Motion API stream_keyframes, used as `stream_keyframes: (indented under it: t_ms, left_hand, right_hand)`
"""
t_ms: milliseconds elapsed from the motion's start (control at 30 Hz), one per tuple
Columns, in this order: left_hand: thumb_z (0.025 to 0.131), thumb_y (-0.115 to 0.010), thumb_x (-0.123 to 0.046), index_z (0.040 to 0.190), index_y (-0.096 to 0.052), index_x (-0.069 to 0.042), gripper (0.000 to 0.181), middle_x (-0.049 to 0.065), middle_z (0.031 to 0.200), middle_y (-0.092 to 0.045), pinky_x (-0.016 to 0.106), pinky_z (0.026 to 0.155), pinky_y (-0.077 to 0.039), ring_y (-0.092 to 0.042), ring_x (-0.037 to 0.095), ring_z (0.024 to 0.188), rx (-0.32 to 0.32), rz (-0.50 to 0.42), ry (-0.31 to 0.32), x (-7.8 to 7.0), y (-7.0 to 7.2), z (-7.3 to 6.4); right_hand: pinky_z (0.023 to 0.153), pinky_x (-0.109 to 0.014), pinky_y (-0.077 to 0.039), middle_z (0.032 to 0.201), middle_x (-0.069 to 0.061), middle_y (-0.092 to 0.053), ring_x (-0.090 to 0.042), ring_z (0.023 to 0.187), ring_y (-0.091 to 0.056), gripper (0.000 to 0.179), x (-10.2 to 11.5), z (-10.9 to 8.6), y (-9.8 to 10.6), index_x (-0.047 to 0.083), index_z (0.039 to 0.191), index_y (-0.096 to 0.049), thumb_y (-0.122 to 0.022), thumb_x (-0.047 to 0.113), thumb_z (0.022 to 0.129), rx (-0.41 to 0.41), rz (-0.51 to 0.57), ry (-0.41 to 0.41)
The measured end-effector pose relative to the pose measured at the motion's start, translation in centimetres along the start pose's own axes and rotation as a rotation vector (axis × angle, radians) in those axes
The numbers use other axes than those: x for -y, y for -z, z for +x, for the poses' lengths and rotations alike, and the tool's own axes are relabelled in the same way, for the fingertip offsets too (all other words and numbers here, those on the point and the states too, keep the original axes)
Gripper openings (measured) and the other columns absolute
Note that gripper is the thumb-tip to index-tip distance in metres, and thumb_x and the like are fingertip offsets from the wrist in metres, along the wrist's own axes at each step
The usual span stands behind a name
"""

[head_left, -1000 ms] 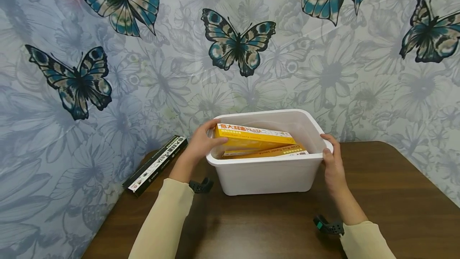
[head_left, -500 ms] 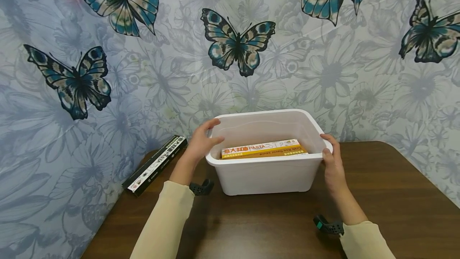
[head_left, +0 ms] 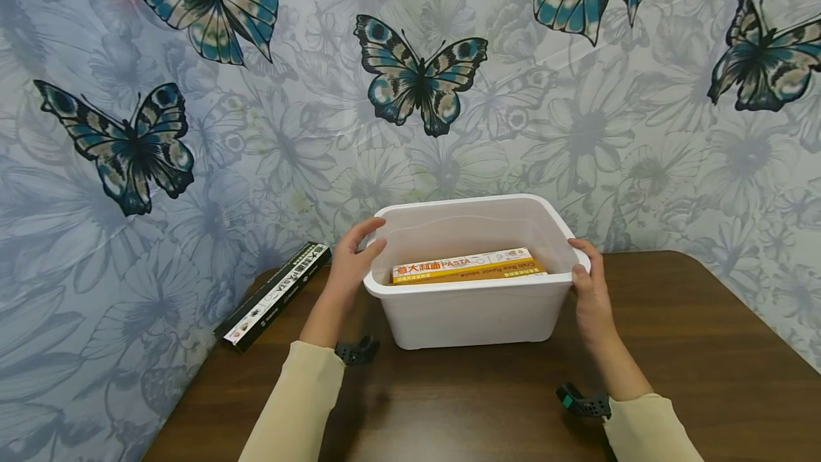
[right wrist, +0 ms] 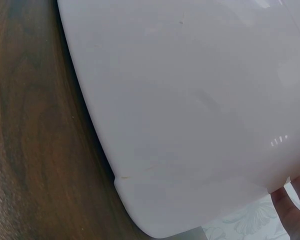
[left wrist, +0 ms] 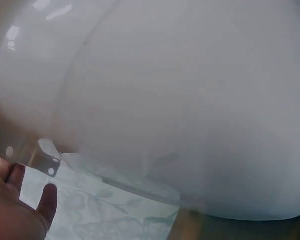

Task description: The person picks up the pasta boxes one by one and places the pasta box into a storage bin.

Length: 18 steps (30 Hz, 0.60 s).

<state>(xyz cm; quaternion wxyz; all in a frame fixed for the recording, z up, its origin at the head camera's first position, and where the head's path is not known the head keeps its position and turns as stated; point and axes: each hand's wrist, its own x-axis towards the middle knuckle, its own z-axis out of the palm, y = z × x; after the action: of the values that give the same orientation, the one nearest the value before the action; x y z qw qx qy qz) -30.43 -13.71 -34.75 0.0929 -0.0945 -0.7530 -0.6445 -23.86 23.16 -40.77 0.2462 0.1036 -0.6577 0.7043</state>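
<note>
A white plastic storage bin (head_left: 474,316) stands on the table, and inside it lies a yellow-and-white pasta box (head_left: 468,267) marked "Crab Roe flavor sauce". My left hand (head_left: 349,262) is at the bin's left end, thumb and fingers spread apart and holding nothing. In the left wrist view its fingertips (left wrist: 48,197) show close to the rim, with the thumb clear of it. My right hand (head_left: 591,294) grips the right end of the rim, thumb in front and fingers behind. The bin's floor is hidden behind its front wall.
A black pasta box (head_left: 274,296) with a white label lies slantwise at the left edge of the brown wooden table (head_left: 474,405). Right behind the table hangs a butterfly-patterned backdrop (head_left: 282,141).
The yellow chicken curry pasta box that my left hand held over the bin has dropped inside, out of sight. My left hand has drawn slightly left. The right hand stays on the rim.
</note>
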Motion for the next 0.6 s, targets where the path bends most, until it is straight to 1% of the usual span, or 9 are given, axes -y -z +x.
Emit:
stream_keyframes:
  t_ms: [133,233,267,367,467,533,600]
  left_hand:
    - [0.098,-0.061,-0.012,0.139,-0.056,-0.013,0.041,0.005,0.149,-0.052,0.047,0.119,-0.033,-0.035,0.018,0.147,0.003,-0.070,-0.051,0.6,0.2,-0.9]
    - [0.099,-0.059,-0.012,0.141,-0.055,-0.013,0.042,0.003,0.150,-0.050,0.045,0.119,-0.033,-0.037,0.017,0.146,0.004,-0.109,-0.074,1.1,0.4,-1.7]
    - [0.100,-0.059,-0.013,0.141,-0.054,-0.014,0.042,0.002,0.151,-0.050,0.043,0.118,-0.034,-0.037,0.016,0.146,0.003,-0.117,-0.075,1.3,0.5,-2.0]
    - [0.100,-0.058,-0.014,0.142,-0.053,-0.014,0.042,0.002,0.151,-0.050,0.033,0.112,-0.040,-0.041,0.017,0.144,-0.006,-0.138,-0.093,1.7,0.6,-2.7]
    - [0.100,-0.058,-0.014,0.143,-0.052,-0.012,0.043,0.006,0.150,-0.051,0.021,0.105,-0.044,-0.045,0.020,0.142,-0.016,-0.156,-0.119,1.9,0.8,-3.2]
    - [0.100,-0.058,-0.012,0.143,-0.052,-0.010,0.043,0.009,0.149,-0.052,0.017,0.100,-0.046,-0.046,0.023,0.140,-0.029,-0.164,-0.133,2.0,1.0,-3.6]
    - [0.099,-0.059,-0.013,0.142,-0.052,-0.010,0.043,0.009,0.148,-0.053,0.016,0.099,-0.046,-0.047,0.023,0.139,-0.055,-0.143,-0.137,2.2,1.2,-4.0]
  right_hand:
    - [0.092,-0.029,-0.035,0.141,0.005,-0.040,-0.018,0.123,-0.040,0.051,0.0,0.0,0.0,0.015,0.150,-0.036,-0.037,0.028,0.101,0.003,-0.007,0.005]
    - [0.093,-0.028,-0.035,0.141,0.005,-0.040,-0.017,0.123,-0.041,0.050,-0.1,0.0,0.0,0.015,0.150,-0.037,-0.037,0.029,0.101,0.006,-0.009,0.010]
    - [0.093,-0.028,-0.035,0.141,0.004,-0.040,-0.018,0.123,-0.041,0.050,-0.1,0.0,-0.1,0.015,0.150,-0.037,-0.037,0.029,0.101,0.006,-0.007,0.012]
    - [0.093,-0.028,-0.035,0.141,0.005,-0.040,-0.017,0.123,-0.041,0.050,-0.1,0.0,-0.1,0.015,0.149,-0.037,-0.037,0.029,0.101,0.003,-0.003,0.014]
    - [0.092,-0.027,-0.035,0.141,0.005,-0.040,-0.017,0.123,-0.041,0.050,-0.1,0.0,0.0,0.014,0.149,-0.037,-0.037,0.028,0.101,-0.002,-0.004,0.018]
    - [0.092,-0.027,-0.036,0.141,0.005,-0.040,-0.016,0.123,-0.041,0.050,-0.2,0.0,0.0,0.014,0.150,-0.037,-0.037,0.028,0.101,-0.003,-0.007,0.021]
    - [0.092,-0.026,-0.036,0.141,0.005,-0.040,-0.016,0.123,-0.041,0.050,-0.2,0.0,0.0,0.014,0.150,-0.037,-0.036,0.028,0.101,-0.002,-0.011,0.022]
